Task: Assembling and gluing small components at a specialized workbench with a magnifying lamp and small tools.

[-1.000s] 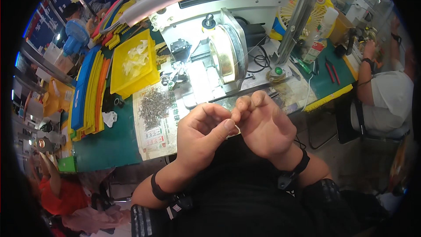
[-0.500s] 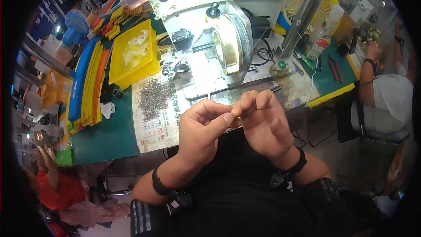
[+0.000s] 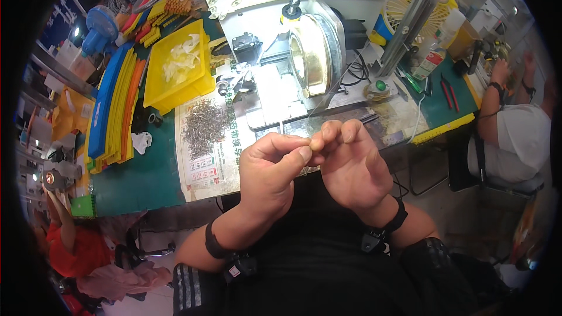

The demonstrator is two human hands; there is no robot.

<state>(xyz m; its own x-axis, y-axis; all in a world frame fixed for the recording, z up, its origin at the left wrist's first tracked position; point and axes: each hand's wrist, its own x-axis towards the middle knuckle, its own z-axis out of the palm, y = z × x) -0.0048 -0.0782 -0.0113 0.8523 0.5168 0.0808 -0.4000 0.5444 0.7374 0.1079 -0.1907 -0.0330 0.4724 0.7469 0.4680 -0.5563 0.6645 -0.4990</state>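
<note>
My left hand [image 3: 272, 169] is closed in a pinch, thumb and forefinger pressed together at the tips. Whatever it pinches is too small or too hidden to make out. My right hand [image 3: 357, 169] has its palm towards me and its thumb apart from the curved fingers, whose tips touch the left fingertips. Both hands are held above the bench's front edge. Beyond them stands a machine with a brass-coloured wheel [image 3: 310, 61] and a brightly lit plate [image 3: 272, 93]. Left of the hands, a pile of small metal pieces [image 3: 205, 123] lies on printed paper [image 3: 202, 181].
A yellow bin [image 3: 175, 90] holding whitish translucent pieces sits at left, beside blue, yellow and orange strips [image 3: 111, 105]. Red-handled pliers [image 3: 449, 92], a bottle [image 3: 427, 61] and a yellow fan [image 3: 424, 6] are at right. Other people sit on both sides.
The bench and machine have shifted slightly in the picture as the view moved. My fingertips stay together, with the right fingers and thumb changing pose only slightly.
</note>
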